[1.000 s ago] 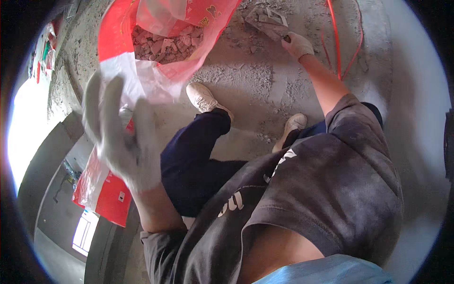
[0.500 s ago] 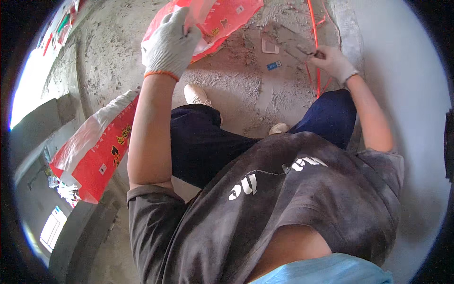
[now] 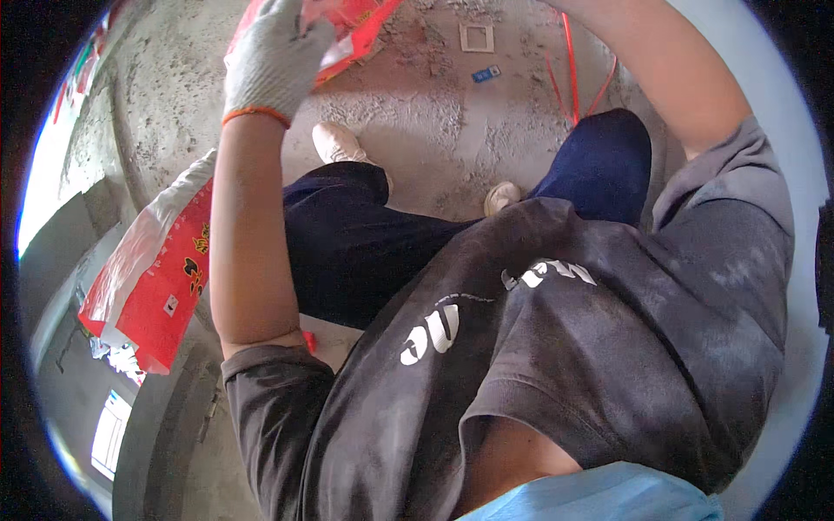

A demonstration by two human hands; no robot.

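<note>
My left hand [image 3: 276, 65], in a white knit glove with an orange cuff, is closed on a red plastic bag [image 3: 358, 39] near the upper edge. The bag's upper part runs out of the picture. Another red and white length of printed plastic [image 3: 161, 269] shows left of my left forearm; whether it belongs to the same bag I cannot tell. My right forearm [image 3: 651, 52] reaches up past the top edge, so my right hand and anything in it are out of view.
On the rough, dusty concrete floor lie a pale square frame [image 3: 477, 37] and a small blue packet [image 3: 486, 74]. Orange-red tubing [image 3: 570, 69] stands by my right knee. A smooth grey wall [image 3: 782, 347] rises on the right; a window [image 3: 110, 434] shows at lower left.
My right hand, which held a dark-handled tool low by the tubing, has gone up out of the picture. My left hand has shifted a little up and left with the bag.
</note>
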